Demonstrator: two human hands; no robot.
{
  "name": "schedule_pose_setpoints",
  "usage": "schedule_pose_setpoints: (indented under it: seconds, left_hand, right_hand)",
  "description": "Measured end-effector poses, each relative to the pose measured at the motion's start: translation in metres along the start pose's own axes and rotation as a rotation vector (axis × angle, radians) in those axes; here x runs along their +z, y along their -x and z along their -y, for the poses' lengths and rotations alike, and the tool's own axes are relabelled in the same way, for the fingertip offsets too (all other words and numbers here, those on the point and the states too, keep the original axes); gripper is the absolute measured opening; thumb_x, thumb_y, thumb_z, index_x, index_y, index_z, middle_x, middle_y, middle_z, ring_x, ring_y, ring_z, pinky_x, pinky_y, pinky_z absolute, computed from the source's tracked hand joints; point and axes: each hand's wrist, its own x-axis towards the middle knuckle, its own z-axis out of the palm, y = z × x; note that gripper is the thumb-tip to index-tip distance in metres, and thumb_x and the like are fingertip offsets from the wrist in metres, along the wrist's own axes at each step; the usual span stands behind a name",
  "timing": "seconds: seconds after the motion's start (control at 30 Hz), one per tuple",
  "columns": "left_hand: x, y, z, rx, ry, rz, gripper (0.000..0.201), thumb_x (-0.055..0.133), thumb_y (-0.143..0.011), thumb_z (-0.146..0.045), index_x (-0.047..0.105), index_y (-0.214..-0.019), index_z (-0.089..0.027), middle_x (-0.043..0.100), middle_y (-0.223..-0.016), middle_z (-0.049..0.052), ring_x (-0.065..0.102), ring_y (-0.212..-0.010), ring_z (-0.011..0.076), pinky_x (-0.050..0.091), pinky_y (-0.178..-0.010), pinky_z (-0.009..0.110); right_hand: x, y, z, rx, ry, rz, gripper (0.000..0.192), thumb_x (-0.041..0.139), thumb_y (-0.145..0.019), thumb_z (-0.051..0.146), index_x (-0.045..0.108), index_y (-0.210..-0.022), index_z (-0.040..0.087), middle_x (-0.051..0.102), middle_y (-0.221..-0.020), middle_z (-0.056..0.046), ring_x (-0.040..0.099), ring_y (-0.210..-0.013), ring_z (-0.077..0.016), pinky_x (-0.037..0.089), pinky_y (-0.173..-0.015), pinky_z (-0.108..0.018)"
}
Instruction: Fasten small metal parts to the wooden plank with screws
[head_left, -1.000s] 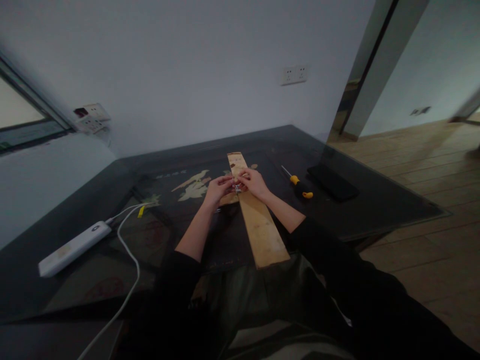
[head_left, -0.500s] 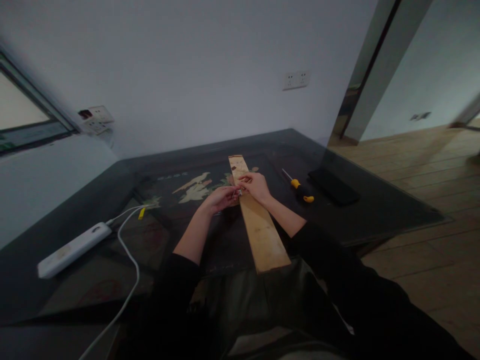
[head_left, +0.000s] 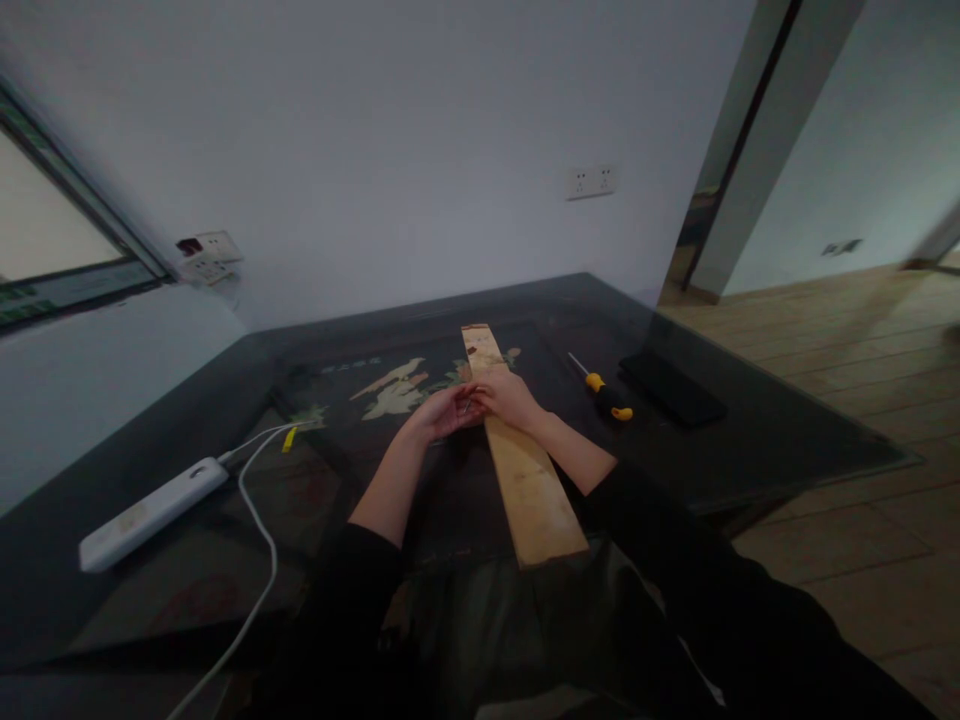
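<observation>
A long, narrow wooden board (head_left: pixel 536 500) lies on the dark table, its near end at the table's front edge. Over the board's left side, past its middle, my left hand (head_left: pixel 444 412) and my right hand (head_left: pixel 510 398) meet at the fingertips. Between them a small shiny metal piece (head_left: pixel 466 406) shows, too small to name. Both hands have their fingers closed around this spot, and the fingers partly hide it. My right hand covers part of the board.
Right of the board lie a yellow-and-black screwdriver (head_left: pixel 600 388) and a flat black object (head_left: pixel 671 388). On the left, a white power strip (head_left: pixel 154 512) trails a white cable (head_left: pixel 270 545). The table (head_left: pixel 450 520) stands against a wall with sockets (head_left: pixel 591 182).
My right hand has turned and closed in over the small metal piece, which now shows less. The hands have drawn closer together. The whole view has shifted slightly; the board lies as before.
</observation>
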Motion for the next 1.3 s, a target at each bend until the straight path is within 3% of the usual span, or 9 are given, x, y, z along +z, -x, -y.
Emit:
schedule_pose_setpoints:
  seconds: [0.23, 0.33, 0.43, 0.53, 0.63, 0.8, 0.93, 1.07, 1.3]
  left_hand:
    - [-0.005, -0.002, -0.003, 0.037, -0.013, -0.068, 0.012, 0.055, -0.089, -0.019, 0.063, -0.081, -0.015, 0.063, -0.069, 0.005, 0.058, -0.059, 0.0106, 0.052, -0.058, 0.022]
    - [-0.013, -0.003, -0.004, 0.110, -0.150, -0.088, 0.010, 0.058, -0.085, -0.018, 0.063, -0.079, -0.012, 0.061, -0.067, 0.004, 0.050, -0.051, 0.0072, 0.041, -0.048, 0.018]
    - [-0.019, -0.006, -0.001, 0.168, -0.431, -0.199, 0.011, 0.057, -0.084, -0.018, 0.061, -0.074, -0.014, 0.057, -0.061, 0.000, 0.043, -0.045, 0.0063, 0.031, -0.044, 0.018]
    - [-0.018, -0.010, 0.005, 0.227, -0.876, -0.361, 0.017, 0.059, -0.081, -0.021, 0.055, -0.064, -0.017, 0.056, -0.057, 0.000, 0.050, -0.052, 0.0114, 0.034, -0.050, 0.022]
    - [-0.013, -0.010, 0.014, 0.277, -1.220, -0.445, 0.014, 0.058, -0.080, -0.024, 0.055, -0.068, -0.019, 0.064, -0.069, 0.006, 0.061, -0.069, 0.0195, 0.042, -0.061, 0.027]
    - [-0.002, 0.000, 0.021, 0.219, -1.413, -0.439, 0.017, 0.054, -0.086, -0.035, 0.056, -0.084, -0.018, 0.068, -0.094, 0.018, 0.066, -0.092, 0.0304, 0.047, -0.077, 0.037]
    - [-0.003, 0.009, 0.018, 0.204, -1.505, -0.440, 0.023, 0.049, -0.090, -0.038, 0.056, -0.093, -0.017, 0.067, -0.104, 0.023, 0.066, -0.100, 0.0339, 0.048, -0.082, 0.040]
    - [-0.027, 0.015, 0.011, 0.174, -1.600, -0.530, 0.029, 0.043, -0.093, -0.038, 0.054, -0.106, -0.014, 0.067, -0.106, 0.024, 0.066, -0.102, 0.0336, 0.048, -0.082, 0.039]
    - [-0.093, 0.013, -0.002, 0.062, -1.526, -0.807, 0.034, 0.041, -0.093, -0.036, 0.053, -0.114, -0.012, 0.066, -0.113, 0.023, 0.064, -0.107, 0.0347, 0.050, -0.084, 0.040]
  right_hand:
    - [0.004, -0.004, -0.003, -0.083, -0.171, -0.014, 0.018, 0.058, -0.092, 0.023, 0.075, -0.098, 0.020, 0.072, -0.102, -0.006, 0.061, -0.099, -0.0175, 0.042, -0.090, -0.031]
    - [0.001, -0.003, 0.000, 0.000, -0.206, -0.082, 0.019, 0.057, -0.093, 0.025, 0.074, -0.096, 0.019, 0.073, -0.098, -0.006, 0.062, -0.094, -0.0170, 0.043, -0.085, -0.029]
    - [-0.002, -0.001, 0.002, 0.068, -0.193, -0.107, 0.020, 0.056, -0.094, 0.027, 0.074, -0.092, 0.018, 0.074, -0.094, -0.006, 0.063, -0.088, -0.0165, 0.043, -0.079, -0.027]
    - [-0.003, 0.000, 0.001, 0.112, -0.183, -0.078, 0.023, 0.054, -0.095, 0.028, 0.074, -0.091, 0.017, 0.073, -0.092, -0.006, 0.063, -0.083, -0.0158, 0.042, -0.073, -0.024]
    - [-0.003, 0.000, 0.000, 0.133, -0.152, -0.060, 0.025, 0.053, -0.095, 0.028, 0.074, -0.090, 0.016, 0.073, -0.089, -0.006, 0.063, -0.080, -0.0157, 0.041, -0.071, -0.024]
    - [-0.002, 0.000, -0.001, 0.127, -0.139, -0.055, 0.026, 0.052, -0.095, 0.029, 0.074, -0.088, 0.016, 0.073, -0.090, -0.006, 0.062, -0.080, -0.0153, 0.041, -0.072, -0.024]
    - [-0.001, -0.001, -0.002, 0.144, -0.119, -0.053, 0.025, 0.053, -0.094, 0.029, 0.074, -0.088, 0.017, 0.073, -0.090, -0.006, 0.062, -0.081, -0.0155, 0.041, -0.073, -0.024]
    - [-0.001, -0.001, -0.003, 0.158, -0.123, -0.044, 0.026, 0.052, -0.095, 0.030, 0.074, -0.088, 0.017, 0.073, -0.091, -0.006, 0.062, -0.081, -0.0154, 0.042, -0.073, -0.024]
    - [0.002, -0.001, -0.006, 0.157, -0.112, -0.036, 0.028, 0.052, -0.095, 0.032, 0.074, -0.089, 0.017, 0.073, -0.093, -0.007, 0.063, -0.083, -0.0159, 0.041, -0.074, -0.023]
